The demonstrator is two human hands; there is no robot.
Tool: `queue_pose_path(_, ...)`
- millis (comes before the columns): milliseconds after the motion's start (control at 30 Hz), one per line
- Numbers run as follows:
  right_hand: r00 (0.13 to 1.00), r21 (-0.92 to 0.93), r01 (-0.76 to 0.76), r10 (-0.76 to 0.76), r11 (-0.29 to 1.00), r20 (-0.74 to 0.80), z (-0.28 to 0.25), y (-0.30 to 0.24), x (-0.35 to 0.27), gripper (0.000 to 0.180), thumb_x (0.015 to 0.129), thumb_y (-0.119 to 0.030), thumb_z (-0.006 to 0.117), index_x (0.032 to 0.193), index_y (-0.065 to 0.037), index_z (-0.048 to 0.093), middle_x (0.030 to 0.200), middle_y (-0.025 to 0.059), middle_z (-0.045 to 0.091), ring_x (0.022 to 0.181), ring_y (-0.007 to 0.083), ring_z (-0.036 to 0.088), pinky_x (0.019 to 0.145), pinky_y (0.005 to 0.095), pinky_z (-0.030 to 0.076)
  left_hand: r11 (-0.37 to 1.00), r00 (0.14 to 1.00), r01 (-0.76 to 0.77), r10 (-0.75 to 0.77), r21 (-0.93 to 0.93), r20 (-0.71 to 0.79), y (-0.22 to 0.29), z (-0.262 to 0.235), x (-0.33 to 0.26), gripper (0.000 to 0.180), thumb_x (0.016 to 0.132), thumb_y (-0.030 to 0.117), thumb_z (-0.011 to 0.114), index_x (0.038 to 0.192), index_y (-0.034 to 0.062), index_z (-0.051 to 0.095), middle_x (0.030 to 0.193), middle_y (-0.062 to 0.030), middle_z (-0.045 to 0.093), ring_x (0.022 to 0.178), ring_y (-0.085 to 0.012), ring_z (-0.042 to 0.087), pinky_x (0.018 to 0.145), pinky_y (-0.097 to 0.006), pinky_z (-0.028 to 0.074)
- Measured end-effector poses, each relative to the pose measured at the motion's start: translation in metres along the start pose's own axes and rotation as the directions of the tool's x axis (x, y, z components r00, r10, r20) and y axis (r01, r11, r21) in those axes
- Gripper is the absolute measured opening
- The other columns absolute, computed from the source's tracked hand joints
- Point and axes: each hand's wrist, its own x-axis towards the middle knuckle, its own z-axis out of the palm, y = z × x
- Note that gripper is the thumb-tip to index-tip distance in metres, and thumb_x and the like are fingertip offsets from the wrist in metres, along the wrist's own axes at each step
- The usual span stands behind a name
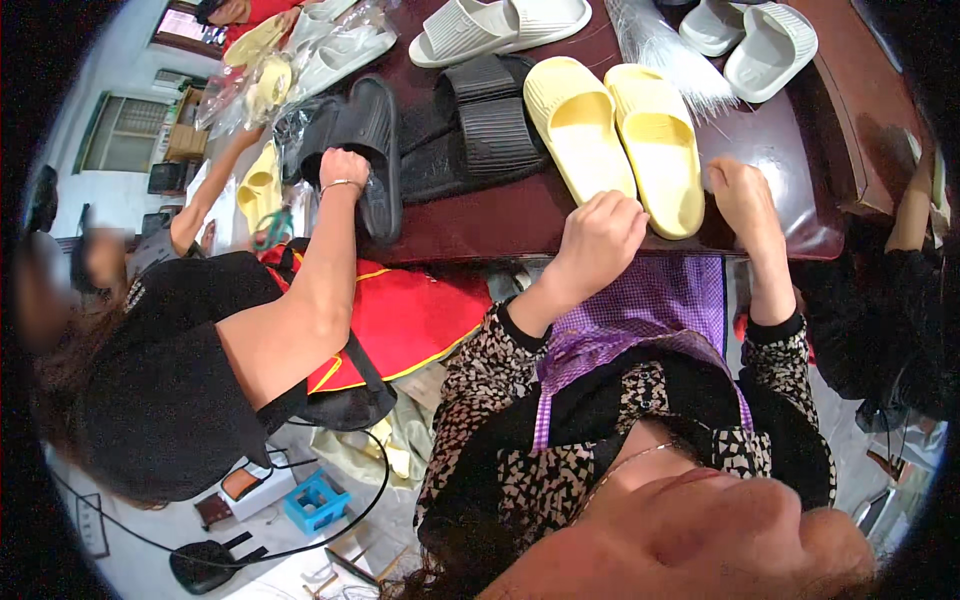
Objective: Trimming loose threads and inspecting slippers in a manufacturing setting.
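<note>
A pair of pale yellow slide sandals lies on the dark red table, toes away from me: the left slide (pixel 568 120) and the right slide (pixel 668 160). My left hand (pixel 600 245) is closed at the heel end of the left slide, its fingers pressed together. What it pinches, if anything, is hidden. Just to the right of the right slide, my right hand (pixel 742 200) is also closed, with its fingers curled in. I cannot make out anything inside it.
Black slides (pixel 490 130) lie left of the yellow pair, grey slides (pixel 480 30) beyond. A bundle of clear strands (pixel 675 60) lies at the back, near more grey slides (pixel 770 55). On my left, a co-worker's hand (pixel 343 170) rests by a black slide (pixel 378 150).
</note>
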Motion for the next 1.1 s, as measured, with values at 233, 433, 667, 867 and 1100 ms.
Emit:
queue_pose_path(233, 0.998, 0.020, 0.059, -0.059, 0.998, -0.017, 0.003, -0.024, 0.026, 0.019, 0.083, -0.013, 0.053, 0.092, 0.001, 0.061, 0.075, 0.0229, 0.060, 0.074, 0.0379, 0.060, 0.064, 0.0412, 0.047, 0.986, 0.999, 0.038, -0.041, 0.165, 0.016, -0.012, 0.000, 0.031, 0.011, 0.074, 0.010, 0.060, 0.070, 0.0027, 0.052, 0.068, -0.0130, 0.056, 0.066, -0.0294, 0.058, 0.059, -0.038, 0.047)
queue_pose_path(433, 0.990, 0.107, 0.130, -0.123, 0.986, -0.071, -0.001, -0.006, 0.047, 0.019, 0.084, -0.015, 0.054, 0.092, 0.001, 0.061, 0.072, 0.0206, 0.060, 0.069, 0.0373, 0.060, 0.061, 0.0384, 0.047, 0.968, 0.997, 0.058, -0.067, 0.242, 0.030, -0.021, 0.003, 0.046, 0.011, 0.075, 0.011, 0.059, 0.069, 0.0030, 0.052, 0.069, -0.0135, 0.057, 0.067, -0.0293, 0.058, 0.060, -0.038, 0.048)
queue_pose_path(667, 0.969, 0.182, 0.239, -0.223, 0.954, -0.103, 0.004, 0.004, 0.105, 0.022, 0.083, -0.019, 0.055, 0.088, 0.001, 0.062, 0.073, 0.0209, 0.061, 0.071, 0.0347, 0.061, 0.064, 0.0378, 0.047, 0.951, 0.997, -0.062, 0.048, 0.303, 0.053, -0.042, 0.017, 0.047, 0.010, 0.076, 0.011, 0.057, 0.071, 0.0030, 0.054, 0.070, -0.0133, 0.057, 0.067, -0.0292, 0.058, 0.061, -0.039, 0.048)
queue_pose_path(867, 0.974, -0.109, 0.213, -0.220, 0.971, -0.051, 0.019, 0.004, 0.136, 0.029, 0.080, -0.026, 0.055, 0.085, 0.001, 0.063, 0.078, 0.0218, 0.061, 0.078, 0.0362, 0.061, 0.070, 0.0431, 0.047, 0.951, 0.984, -0.156, 0.173, 0.268, -0.042, -0.044, 0.016, 0.046, 0.010, 0.078, 0.011, 0.056, 0.073, 0.0030, 0.054, 0.072, -0.0123, 0.057, 0.071, -0.0289, 0.057, 0.065, -0.039, 0.046)
queue_pose_path(1100, 0.957, -0.154, 0.285, -0.289, 0.946, -0.005, 0.009, -0.018, 0.146, 0.027, 0.077, -0.024, 0.057, 0.082, 0.002, 0.063, 0.078, 0.0209, 0.063, 0.076, 0.0342, 0.062, 0.070, 0.0409, 0.048, 0.964, 0.972, -0.159, 0.190, 0.214, -0.136, -0.035, 0.008, 0.045, 0.007, 0.079, 0.010, 0.056, 0.077, 0.0033, 0.055, 0.075, -0.0125, 0.056, 0.074, -0.0301, 0.055, 0.070, -0.039, 0.044)
